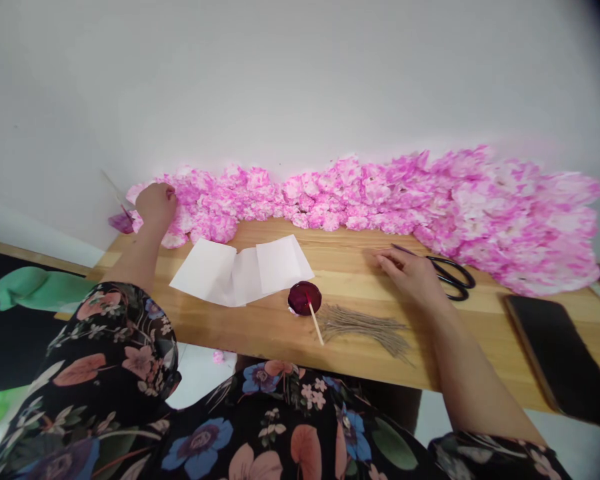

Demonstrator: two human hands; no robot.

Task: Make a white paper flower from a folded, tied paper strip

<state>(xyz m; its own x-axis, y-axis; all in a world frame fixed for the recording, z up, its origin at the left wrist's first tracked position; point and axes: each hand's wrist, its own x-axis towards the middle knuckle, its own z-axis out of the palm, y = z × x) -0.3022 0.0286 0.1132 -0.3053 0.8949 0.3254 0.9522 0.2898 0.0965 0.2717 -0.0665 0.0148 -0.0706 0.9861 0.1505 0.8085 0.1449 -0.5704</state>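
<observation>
My left hand is at the far left end of a long row of pink-and-white paper flowers. Its fingers are curled closed among the blooms, and whatever they may hold is hidden. My right hand rests low over the wooden table, fingers loosely stretched to the left with nothing visible in them. Black-handled scissors lie beside it, partly covered by the hand. Folded white paper sheets lie between my hands. Near them stands a small dish of dark red liquid with a wooden stick leaning in it.
Thin brown stems lie bunched near the front edge of the wooden table. A dark phone lies at the right. The flowers run along the white wall. A green object is off to the left.
</observation>
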